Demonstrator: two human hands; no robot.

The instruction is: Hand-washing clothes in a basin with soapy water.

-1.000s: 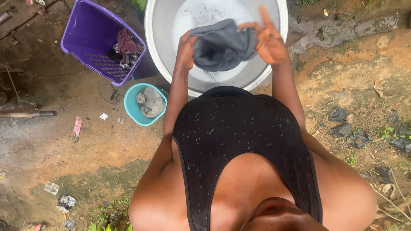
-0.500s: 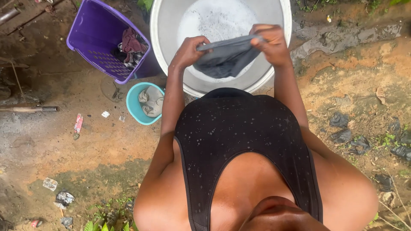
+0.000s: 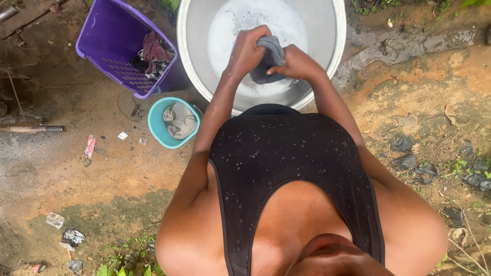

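Both hands are seen closed over a single grey cloth [image 3: 268,60], bunched into a tight wad above the near part of a large metal basin [image 3: 332,46]. The left hand [image 3: 247,51] is clenched as a fist on the cloth's left side; the right hand [image 3: 296,64] is clenched on its right side, the two fists pressed close together with the cloth between them. Only a fold of the cloth is visible above and below the knuckles — the rest is hidden inside the grip.

The basin is seen to hold white, soapy water [image 3: 255,23], which fills its middle and far part. The cloth is held just over the water's near edge; whether its lower end touches the water cannot be told.

On the bare earth, just left of the basin, a purple plastic basket [image 3: 105,36] is tilted, with dark red and checked clothes [image 3: 152,55] lying in its lower corner. A small teal bucket [image 3: 156,130] stands near the basin's near-left rim, with pale wrung cloth [image 3: 179,120] coiled inside it.

Further left a wooden-handled tool [image 3: 30,129] lies flat on the ground. Scraps of litter [image 3: 89,148] are scattered near it, and black plastic scraps [image 3: 409,153] lie on the ground at the right.
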